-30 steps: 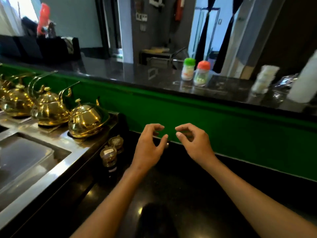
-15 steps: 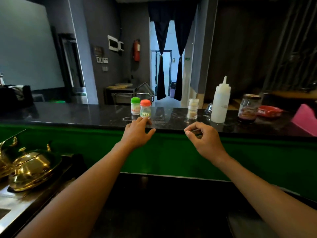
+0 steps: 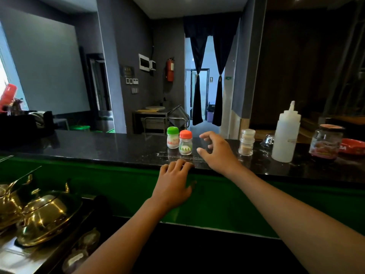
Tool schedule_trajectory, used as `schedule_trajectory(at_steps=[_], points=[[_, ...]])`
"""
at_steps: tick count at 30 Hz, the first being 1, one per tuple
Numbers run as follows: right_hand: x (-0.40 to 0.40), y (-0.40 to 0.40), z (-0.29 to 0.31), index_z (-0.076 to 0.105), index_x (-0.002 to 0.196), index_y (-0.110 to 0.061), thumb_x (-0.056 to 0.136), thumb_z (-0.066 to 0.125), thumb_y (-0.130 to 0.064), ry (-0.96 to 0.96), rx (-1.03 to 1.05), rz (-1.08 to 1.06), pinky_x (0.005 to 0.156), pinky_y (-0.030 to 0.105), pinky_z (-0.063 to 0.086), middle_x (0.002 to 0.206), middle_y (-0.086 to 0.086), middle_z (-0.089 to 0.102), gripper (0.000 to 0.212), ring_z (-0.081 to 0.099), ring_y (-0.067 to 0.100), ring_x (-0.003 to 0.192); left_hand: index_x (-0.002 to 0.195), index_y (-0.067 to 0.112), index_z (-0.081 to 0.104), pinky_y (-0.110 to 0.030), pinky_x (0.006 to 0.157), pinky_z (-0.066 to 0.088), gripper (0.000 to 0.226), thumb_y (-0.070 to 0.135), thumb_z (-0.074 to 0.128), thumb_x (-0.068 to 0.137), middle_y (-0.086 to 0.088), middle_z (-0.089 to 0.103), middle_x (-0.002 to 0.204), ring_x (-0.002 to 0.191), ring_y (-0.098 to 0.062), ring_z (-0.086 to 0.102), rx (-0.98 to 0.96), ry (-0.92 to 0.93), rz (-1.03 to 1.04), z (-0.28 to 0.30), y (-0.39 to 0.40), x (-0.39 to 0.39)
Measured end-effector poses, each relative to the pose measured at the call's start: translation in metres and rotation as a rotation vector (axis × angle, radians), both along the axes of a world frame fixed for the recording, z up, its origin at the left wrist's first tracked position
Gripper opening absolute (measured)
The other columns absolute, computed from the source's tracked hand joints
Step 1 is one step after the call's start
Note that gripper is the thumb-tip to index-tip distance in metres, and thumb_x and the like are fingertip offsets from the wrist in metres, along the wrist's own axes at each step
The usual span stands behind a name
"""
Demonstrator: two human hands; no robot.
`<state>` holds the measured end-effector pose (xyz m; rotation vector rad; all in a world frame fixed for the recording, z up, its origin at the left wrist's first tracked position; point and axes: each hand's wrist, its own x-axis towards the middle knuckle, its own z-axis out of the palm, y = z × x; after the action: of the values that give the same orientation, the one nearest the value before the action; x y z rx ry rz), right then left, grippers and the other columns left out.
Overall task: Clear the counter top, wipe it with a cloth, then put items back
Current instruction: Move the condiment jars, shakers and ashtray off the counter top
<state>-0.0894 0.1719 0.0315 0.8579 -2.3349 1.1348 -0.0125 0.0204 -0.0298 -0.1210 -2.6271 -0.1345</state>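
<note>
**Reaching for the shakers on the dark table**

Reaching across now: my right hand (image 3: 217, 153) is up over the dark stone table (image 3: 98, 147), fingers and thumb spread and curved, gripping nothing, just beside the orange-capped shaker (image 3: 185, 142). That shaker stands upright near the front edge, and the green-capped shaker (image 3: 172, 137) stands right behind it to the left, the two nearly touching. My left hand (image 3: 173, 184) sits lower, fingers laid flat over the table's front edge, palm against the green panel (image 3: 98, 184) below, holding nothing either.

Further right on the table, a small clear jar with pale powder (image 3: 246, 142), then a white squeeze bottle (image 3: 286, 135) standing tall, then a glass jar with a dark label (image 3: 325, 142), all upright and apart from each other. A red tray (image 3: 353, 146) pokes in behind that jar.

Down at my lower left, brass kettles (image 3: 45, 216) sit on a steel surface (image 3: 29, 256).
</note>
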Motion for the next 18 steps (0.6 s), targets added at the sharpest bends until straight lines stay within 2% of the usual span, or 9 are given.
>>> schedule_trajectory(at_steps=[3, 5, 8, 9, 11, 13, 16, 18], points=[[-0.026, -0.043, 0.007, 0.052, 0.118, -0.027, 0.083, 0.072, -0.027, 0.01, 0.028, -0.007, 0.09, 0.031, 0.045, 0.12, 0.0, 0.053, 0.041, 0.053, 0.017, 0.111, 0.145, 0.033, 0.03, -0.039, 0.116, 0.017, 0.063, 0.051, 0.053, 0.09, 0.006, 0.031, 0.151, 0.14, -0.016, 0.027, -0.049, -0.031, -0.032, 0.002, -0.007, 0.001], [-0.04, -0.061, 0.004, 0.051, 0.119, -0.028, 0.082, 0.073, -0.029, 0.002, 0.02, -0.021, 0.09, 0.031, 0.045, 0.12, 0.0, 0.052, 0.043, 0.052, 0.017, 0.111, 0.145, 0.034, 0.031, -0.038, 0.116, 0.016, 0.061, 0.053, 0.052, 0.091, 0.009, 0.032, 0.15, 0.139, -0.014, 0.028, -0.051, -0.037, -0.082, 0.005, -0.012, 0.003], [-0.055, -0.072, -0.005, 0.047, 0.109, -0.034, 0.082, 0.073, -0.028, 0.024, -0.031, -0.025, 0.086, 0.032, 0.047, 0.115, -0.002, 0.054, 0.038, 0.055, 0.018, 0.107, 0.128, 0.037, 0.048, -0.035, 0.113, 0.028, 0.041, 0.054, 0.05, 0.091, 0.017, 0.051, 0.129, 0.122, -0.003, 0.046, 0.079, 0.005, -0.222, 0.02, -0.027, 0.001], [-0.059, -0.073, -0.008, 0.045, 0.106, -0.036, 0.081, 0.074, -0.028, 0.027, -0.053, -0.017, 0.085, 0.034, 0.049, 0.114, -0.003, 0.055, 0.038, 0.056, 0.018, 0.105, 0.118, 0.036, 0.055, -0.035, 0.108, 0.037, 0.032, 0.052, 0.052, 0.091, 0.019, 0.056, 0.118, 0.111, 0.001, 0.053, 0.163, 0.047, -0.269, 0.028, -0.035, -0.004], [-0.064, -0.073, -0.013, 0.043, 0.105, -0.036, 0.081, 0.074, -0.027, 0.013, -0.092, 0.006, 0.084, 0.039, 0.054, 0.113, -0.003, 0.058, 0.04, 0.06, 0.019, 0.101, 0.102, 0.03, 0.061, -0.035, 0.089, 0.053, 0.019, 0.044, 0.057, 0.089, 0.016, 0.061, 0.101, 0.092, 0.001, 0.061, 0.345, 0.179, -0.315, 0.046, -0.053, -0.021], [-0.068, -0.075, -0.015, 0.043, 0.105, -0.035, 0.082, 0.073, -0.022, 0.008, -0.123, 0.028, 0.081, 0.035, 0.053, 0.111, 0.001, 0.061, 0.04, 0.062, 0.021, 0.098, 0.097, 0.025, 0.061, -0.029, 0.078, 0.055, 0.011, 0.033, 0.063, 0.09, 0.011, 0.062, 0.097, 0.086, -0.003, 0.062, 0.492, 0.28, -0.291, 0.064, -0.072, -0.047], [-0.07, -0.078, -0.018, 0.043, 0.108, -0.032, 0.085, 0.071, -0.017, 0.025, -0.147, 0.034, 0.072, 0.019, 0.043, 0.111, 0.002, 0.059, 0.039, 0.059, 0.018, 0.097, 0.112, 0.024, 0.054, -0.017, 0.078, 0.047, 0.028, 0.03, 0.068, 0.088, 0.004, 0.058, 0.109, 0.095, -0.008, 0.058, 0.595, 0.315, -0.176, 0.081, -0.093, -0.093], [-0.07, -0.079, -0.019, 0.041, 0.109, -0.032, 0.086, 0.07, -0.016, 0.03, -0.142, 0.035, 0.074, 0.021, 0.041, 0.113, 0.003, 0.057, 0.04, 0.058, 0.019, 0.096, 0.127, 0.024, 0.046, -0.02, 0.081, 0.042, 0.049, 0.035, 0.071, 0.086, 0.002, 0.054, 0.121, 0.103, -0.01, 0.054, 0.685, 0.192, -0.137, 0.083, -0.103, -0.12]])
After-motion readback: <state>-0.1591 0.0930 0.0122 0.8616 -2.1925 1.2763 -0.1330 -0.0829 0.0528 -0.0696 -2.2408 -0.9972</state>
